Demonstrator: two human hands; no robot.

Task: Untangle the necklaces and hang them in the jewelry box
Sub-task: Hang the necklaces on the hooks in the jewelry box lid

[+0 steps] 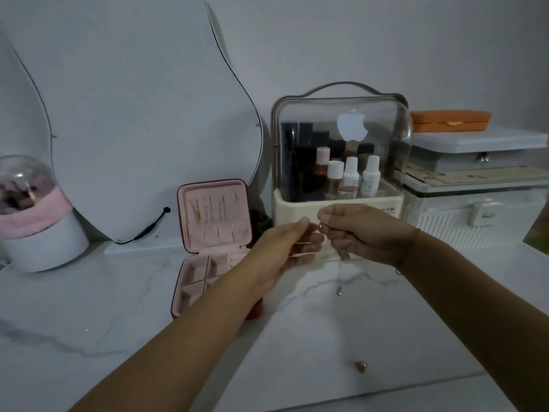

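Thin metal necklace [339, 272] hangs below the fingers [341, 243], pinched by right hand [362, 233] and left hand [282, 251]; pulling apart hard could tighten any knot or snap it.

L hand [280, 248] & R hand [361, 230] pinch necklace [338, 292]; jewelry box [190, 221] open beside.

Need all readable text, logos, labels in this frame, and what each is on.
"Life": on the cosmetics organizer's cream base; the word before it is partly behind the right hand.
Apple logo, no words: on the organizer's clear lid.
Bottle labels, white case latch: too blurred to read.
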